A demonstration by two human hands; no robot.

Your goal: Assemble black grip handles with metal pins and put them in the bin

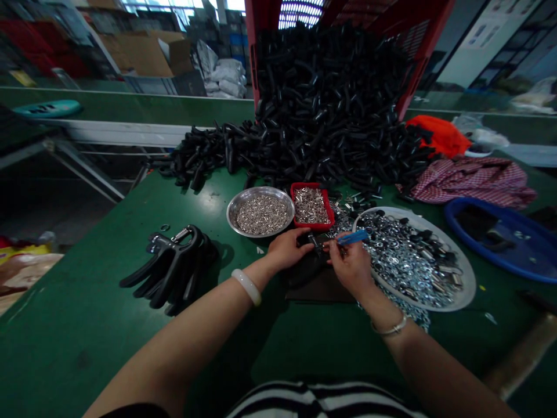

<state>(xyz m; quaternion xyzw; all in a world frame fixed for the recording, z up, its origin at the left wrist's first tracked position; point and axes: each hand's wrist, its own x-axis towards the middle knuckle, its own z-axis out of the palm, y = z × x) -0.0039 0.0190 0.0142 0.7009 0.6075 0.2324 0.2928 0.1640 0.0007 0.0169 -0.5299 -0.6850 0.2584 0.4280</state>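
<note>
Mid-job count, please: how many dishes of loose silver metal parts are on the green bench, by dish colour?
Silver: 1 steel bowl
Red: 1 tray
White: 1 round tray
Total: 3

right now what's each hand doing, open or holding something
Left hand: closed, gripping a small black part.
Right hand: closed, holding a blue-handled tool.
</note>
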